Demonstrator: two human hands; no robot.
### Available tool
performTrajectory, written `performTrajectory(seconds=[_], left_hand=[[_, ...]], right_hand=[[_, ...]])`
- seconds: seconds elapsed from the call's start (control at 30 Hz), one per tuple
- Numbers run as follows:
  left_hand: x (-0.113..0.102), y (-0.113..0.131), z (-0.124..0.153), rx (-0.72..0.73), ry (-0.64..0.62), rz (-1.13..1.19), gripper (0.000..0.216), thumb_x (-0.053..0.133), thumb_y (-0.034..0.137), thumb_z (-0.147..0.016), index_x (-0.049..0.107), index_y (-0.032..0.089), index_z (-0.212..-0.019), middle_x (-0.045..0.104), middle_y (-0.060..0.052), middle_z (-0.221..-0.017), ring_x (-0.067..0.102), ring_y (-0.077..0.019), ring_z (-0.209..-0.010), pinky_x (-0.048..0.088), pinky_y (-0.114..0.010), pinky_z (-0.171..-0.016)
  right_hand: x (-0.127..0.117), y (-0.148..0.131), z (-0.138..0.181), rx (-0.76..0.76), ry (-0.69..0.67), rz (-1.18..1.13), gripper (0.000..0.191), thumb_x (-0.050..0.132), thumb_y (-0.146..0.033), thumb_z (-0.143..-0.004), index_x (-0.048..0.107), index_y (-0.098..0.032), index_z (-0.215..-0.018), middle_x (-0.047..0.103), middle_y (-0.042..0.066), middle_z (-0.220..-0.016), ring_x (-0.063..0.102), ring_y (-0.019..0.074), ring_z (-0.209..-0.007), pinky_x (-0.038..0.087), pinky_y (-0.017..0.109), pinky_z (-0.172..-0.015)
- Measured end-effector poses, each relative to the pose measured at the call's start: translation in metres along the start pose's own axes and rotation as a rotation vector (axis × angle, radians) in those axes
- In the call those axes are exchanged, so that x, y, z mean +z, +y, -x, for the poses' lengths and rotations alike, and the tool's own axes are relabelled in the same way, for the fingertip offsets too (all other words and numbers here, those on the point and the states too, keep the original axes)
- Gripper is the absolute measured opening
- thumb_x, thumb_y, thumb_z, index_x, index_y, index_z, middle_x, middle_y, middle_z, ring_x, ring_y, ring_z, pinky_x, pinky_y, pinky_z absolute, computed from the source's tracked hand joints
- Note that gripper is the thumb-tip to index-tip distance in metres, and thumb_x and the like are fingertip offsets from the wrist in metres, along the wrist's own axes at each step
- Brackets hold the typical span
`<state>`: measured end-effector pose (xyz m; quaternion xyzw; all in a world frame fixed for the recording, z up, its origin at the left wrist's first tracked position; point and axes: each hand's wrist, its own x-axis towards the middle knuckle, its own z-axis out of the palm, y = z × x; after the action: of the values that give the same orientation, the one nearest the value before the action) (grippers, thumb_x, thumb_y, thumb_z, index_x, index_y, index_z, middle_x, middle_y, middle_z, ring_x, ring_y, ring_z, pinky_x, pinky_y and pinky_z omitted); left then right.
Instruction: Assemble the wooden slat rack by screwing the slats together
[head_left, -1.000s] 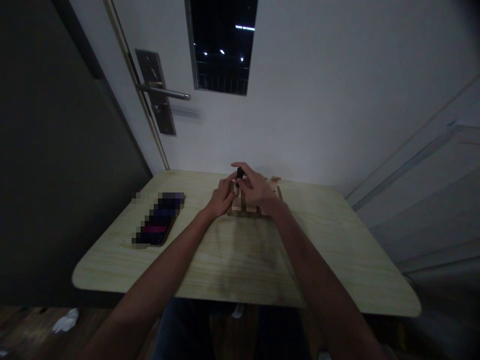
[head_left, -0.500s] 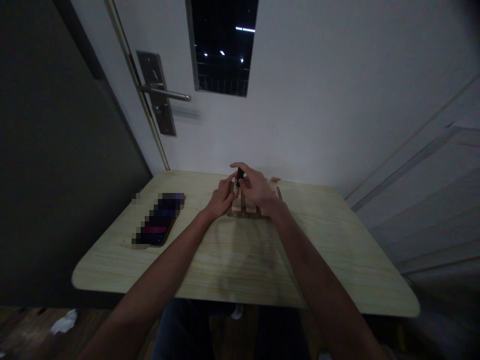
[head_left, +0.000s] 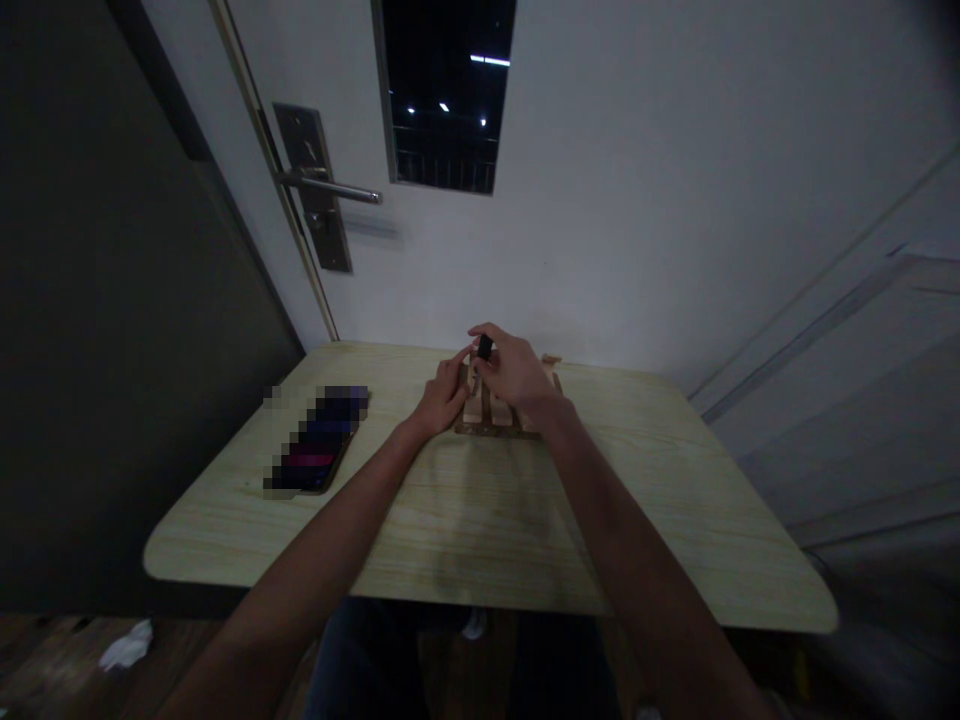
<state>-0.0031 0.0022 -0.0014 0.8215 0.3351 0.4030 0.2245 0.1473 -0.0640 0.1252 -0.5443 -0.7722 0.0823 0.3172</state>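
A small wooden frame point(head_left: 487, 431) with several pale wooden slats point(head_left: 502, 412) across it lies toward the back of the table. My left hand point(head_left: 441, 399) grips the frame's left edge, with the index finger reaching toward its far end and the thumb at its side. My right hand point(head_left: 517, 373) is closed around the black handle of a small screwdriver point(head_left: 484, 347). The screwdriver stands nearly upright, leaning a little, with its shaft pointing down at the left slat. Its tip is too small to make out. My right hand hides part of the frame.
The pale wooden table point(head_left: 405, 540) has rounded front corners and stands against a white door point(head_left: 637, 200) with a metal handle point(head_left: 334, 187). A phone point(head_left: 322, 440), partly blurred, lies on the left. A small wooden piece point(head_left: 551, 358) is behind my right hand.
My right hand has shifted slightly right, and the screwdriver handle has tipped a little the same way. My left hand keeps its place on the frame.
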Motion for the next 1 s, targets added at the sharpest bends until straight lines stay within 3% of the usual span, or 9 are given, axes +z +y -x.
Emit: performTrajectory(seconds=[0.13, 0.33, 0.5, 0.73, 0.87, 1.0], left_hand=[[0.0, 0.0, 0.0, -0.009, -0.004, -0.001, 0.066, 0.037, 0.048, -0.092, 0.021, 0.023, -0.152, 0.045, -0.014, -0.133, 0.049, -0.0295, -0.115, 0.043, -0.049, -0.096], [0.001, -0.003, 0.0, -0.005, 0.012, -0.012, 0.066, 0.036, 0.049, -0.093, 0.02, 0.023, -0.152, 0.044, -0.015, -0.134, 0.049, -0.0292, -0.113, 0.043, -0.05, -0.096], [0.001, -0.002, 0.0, -0.009, 0.004, -0.013, 0.065, 0.038, 0.045, -0.093, 0.02, 0.023, -0.152, 0.042, -0.015, -0.138, 0.046, -0.0306, -0.117, 0.042, -0.052, -0.097], [0.0, 0.0, 0.0, -0.007, -0.003, -0.013, 0.066, 0.039, 0.043, -0.093, 0.019, 0.022, -0.152, 0.044, -0.015, -0.137, 0.046, -0.0297, -0.119, 0.042, -0.05, -0.097], [0.001, -0.001, 0.0, -0.011, -0.004, -0.019, 0.066, 0.038, 0.044, -0.093, 0.019, 0.022, -0.152, 0.044, -0.015, -0.135, 0.047, -0.0299, -0.119, 0.042, -0.05, -0.098], [0.001, -0.001, 0.0, -0.017, -0.005, -0.028, 0.065, 0.037, 0.046, -0.093, 0.02, 0.021, -0.152, 0.045, -0.015, -0.134, 0.046, -0.0315, -0.122, 0.041, -0.052, -0.1]], right_hand=[[-0.004, 0.001, 0.001, 0.003, -0.046, -0.007, 0.052, 0.047, -0.005, -0.081, 0.05, -0.016, -0.131, 0.071, 0.011, -0.103, 0.065, 0.0187, -0.087, 0.047, 0.029, -0.078], [-0.004, 0.005, 0.0, -0.038, -0.039, -0.043, 0.044, 0.056, -0.011, -0.083, 0.058, -0.024, -0.125, 0.071, 0.003, -0.096, 0.064, 0.0163, -0.085, 0.048, 0.029, -0.08], [-0.001, 0.005, 0.0, -0.031, -0.004, 0.022, 0.027, 0.059, -0.016, -0.084, 0.063, -0.019, -0.11, 0.07, 0.006, -0.094, 0.063, 0.0175, -0.083, 0.048, 0.031, -0.08], [0.004, 0.002, 0.001, 0.011, -0.026, 0.082, 0.059, 0.05, -0.005, -0.081, 0.042, -0.014, -0.139, 0.069, 0.014, -0.104, 0.064, 0.0228, -0.094, 0.048, 0.035, -0.084], [0.003, 0.001, 0.001, -0.014, -0.036, 0.095, 0.052, 0.055, -0.008, -0.084, 0.047, -0.019, -0.134, 0.071, 0.01, -0.098, 0.065, 0.022, -0.091, 0.048, 0.033, -0.082], [-0.004, -0.008, 0.001, -0.014, -0.08, 0.103, 0.024, 0.059, -0.012, -0.084, 0.059, -0.022, -0.107, 0.071, 0.005, -0.09, 0.065, 0.0188, -0.083, 0.046, 0.03, -0.074]])
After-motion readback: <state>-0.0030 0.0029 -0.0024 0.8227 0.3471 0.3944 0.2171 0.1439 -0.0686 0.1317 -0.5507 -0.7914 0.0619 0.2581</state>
